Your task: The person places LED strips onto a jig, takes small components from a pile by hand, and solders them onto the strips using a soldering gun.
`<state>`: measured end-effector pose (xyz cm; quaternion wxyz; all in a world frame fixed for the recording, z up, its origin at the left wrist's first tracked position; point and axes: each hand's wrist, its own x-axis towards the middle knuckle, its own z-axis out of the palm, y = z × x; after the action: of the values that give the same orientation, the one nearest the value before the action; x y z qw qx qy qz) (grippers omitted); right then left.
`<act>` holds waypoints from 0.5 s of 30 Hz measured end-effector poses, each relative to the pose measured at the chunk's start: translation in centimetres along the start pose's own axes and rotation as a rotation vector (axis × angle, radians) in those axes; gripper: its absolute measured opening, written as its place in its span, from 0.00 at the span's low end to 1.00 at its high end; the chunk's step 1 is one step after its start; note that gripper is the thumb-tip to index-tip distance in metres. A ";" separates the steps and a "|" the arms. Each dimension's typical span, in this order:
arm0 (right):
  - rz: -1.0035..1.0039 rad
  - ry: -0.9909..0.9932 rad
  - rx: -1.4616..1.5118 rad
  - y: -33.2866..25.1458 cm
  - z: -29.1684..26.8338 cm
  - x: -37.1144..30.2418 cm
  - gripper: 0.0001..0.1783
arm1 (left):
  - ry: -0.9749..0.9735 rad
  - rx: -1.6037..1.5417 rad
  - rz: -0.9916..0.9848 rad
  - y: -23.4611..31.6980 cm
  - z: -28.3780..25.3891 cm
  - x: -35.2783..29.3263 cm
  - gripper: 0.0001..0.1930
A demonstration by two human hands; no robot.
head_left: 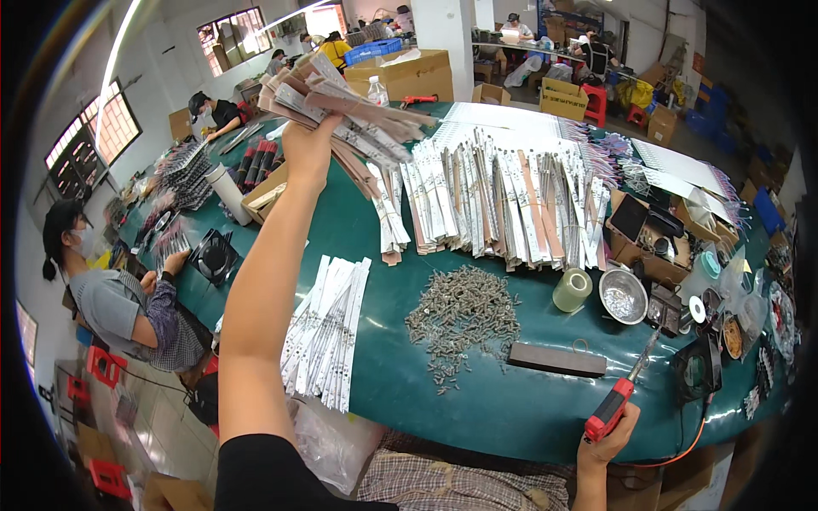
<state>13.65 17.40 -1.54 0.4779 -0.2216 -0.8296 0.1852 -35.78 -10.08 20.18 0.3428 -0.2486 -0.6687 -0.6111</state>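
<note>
My left hand (pixel 308 155), raised over the far side of the table, is closed around a bundle of thin white and brown circuit board strips (pixel 362 136). Low on the right, my right hand (pixel 610 439) grips a red and black soldering iron (pixel 610 410) with its metal tip pointing up and away from me. A row of stacked white strips (pixel 477 200) lies beyond the middle, below the raised bundle. Nearer me, at left, is a loose pile of white strips (pixel 327 334). A heap of small grey parts (pixel 463 319) sits mid-table, left of a dark bar (pixel 557 359).
A metal bowl (pixel 623 295), a greenish roll (pixel 572 290) and a cardboard box (pixel 632 249) crowd the right side. A black fan (pixel 697 368) stands near the iron. At the left, a co-worker (pixel 128 289) sits beside another fan (pixel 215 257). An orange cord (pixel 682 456) trails at the front edge.
</note>
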 end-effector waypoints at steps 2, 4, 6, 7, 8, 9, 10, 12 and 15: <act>0.013 0.010 -0.003 -0.6 -0.8 0.5 0.16 | -0.086 -0.138 -0.068 3.7 1.0 -0.9 0.13; 0.037 0.020 -0.021 -1.7 -1.8 1.5 0.15 | -0.189 -0.284 -0.147 7.9 2.3 -2.3 0.14; 0.427 0.190 0.403 -3.3 -3.0 2.7 0.15 | -0.392 -0.511 -0.339 12.3 4.4 -4.5 0.15; 0.340 0.161 0.421 -4.1 -4.2 4.5 0.16 | -0.417 -0.530 -0.353 14.1 5.0 -5.8 0.15; 0.256 0.131 0.432 -5.1 -5.6 6.8 0.17 | -0.517 -0.564 -0.412 15.6 5.6 -7.1 0.16; 0.193 0.096 0.340 -5.7 -6.8 8.7 0.19 | -0.615 -0.598 -0.486 16.7 6.3 -8.6 0.17; 0.130 0.049 0.246 -6.5 -8.1 10.4 0.21 | -0.687 -0.613 -0.561 17.4 6.9 -10.0 0.17; 0.016 -0.023 0.166 -10.4 -9.5 13.6 0.21 | -0.835 -0.675 -0.657 18.8 8.5 -13.4 0.19; -0.029 -0.100 0.469 -7.3 -8.6 13.5 0.31 | -1.094 -0.673 -0.882 20.7 11.8 -19.2 0.22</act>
<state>13.75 19.50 15.90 0.4775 -0.0831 -0.7896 0.3764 -9.72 5.93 18.69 -0.4046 -0.3167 -0.5582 -0.6515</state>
